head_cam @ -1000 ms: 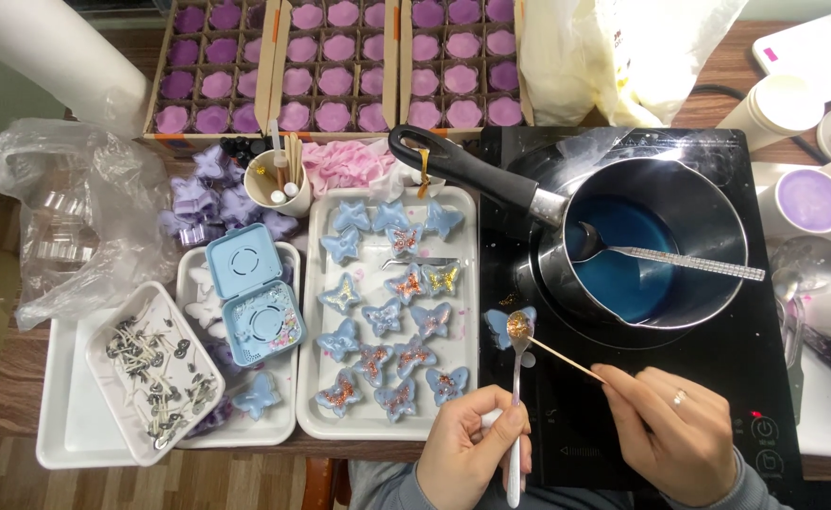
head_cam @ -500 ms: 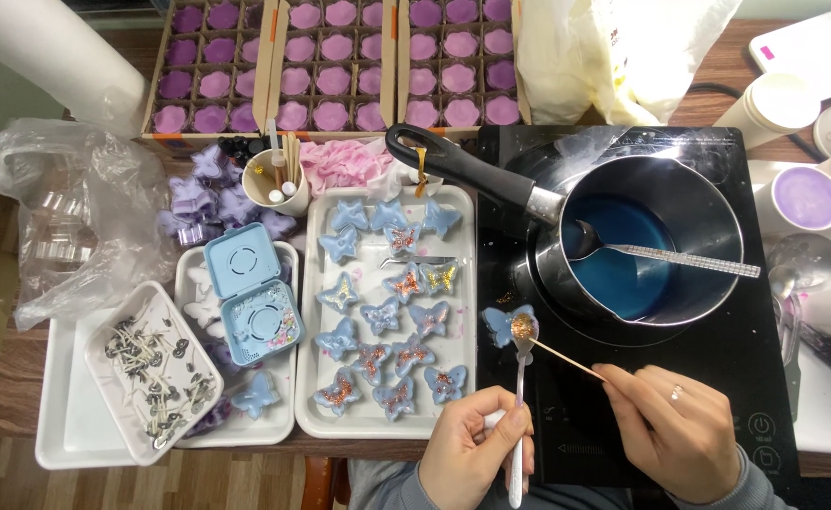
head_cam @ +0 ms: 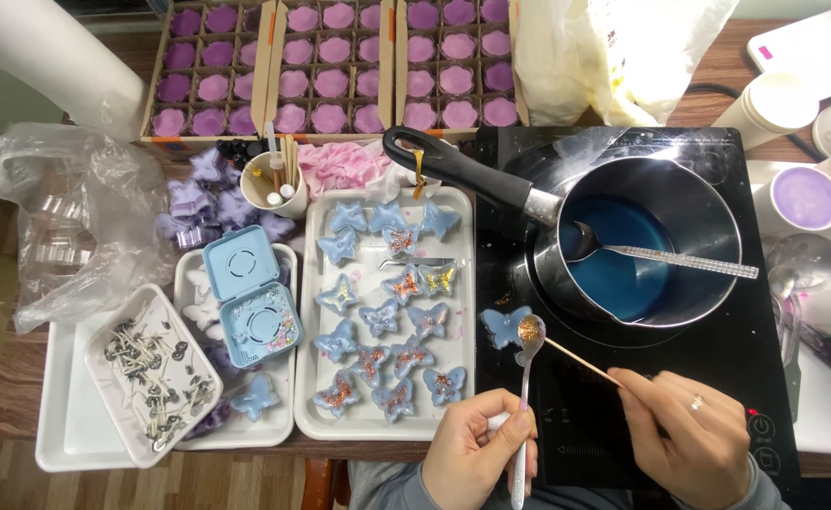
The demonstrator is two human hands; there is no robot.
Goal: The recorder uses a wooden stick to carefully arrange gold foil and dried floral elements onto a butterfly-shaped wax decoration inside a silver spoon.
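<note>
My left hand (head_cam: 477, 453) grips a long white spoon (head_cam: 527, 378) whose bowl carries gold glitter. It hovers over a blue butterfly-shaped piece (head_cam: 502, 326) lying on the black cooktop (head_cam: 680, 397). My right hand (head_cam: 689, 436) pinches a thin wooden stick (head_cam: 581, 361), and its tip touches the glitter in the spoon. Just to the left, a white tray (head_cam: 389, 430) carries several blue butterfly pieces (head_cam: 387, 316), many of them dusted with glitter.
A steel saucepan (head_cam: 642, 241) of blue liquid with a metal spoon stands on the cooktop. Boxes of purple and pink flower shapes (head_cam: 340, 61) line the back. A blue case (head_cam: 250, 295), a tray of wick tabs (head_cam: 156, 373), and cups (head_cam: 807, 198) surround the work.
</note>
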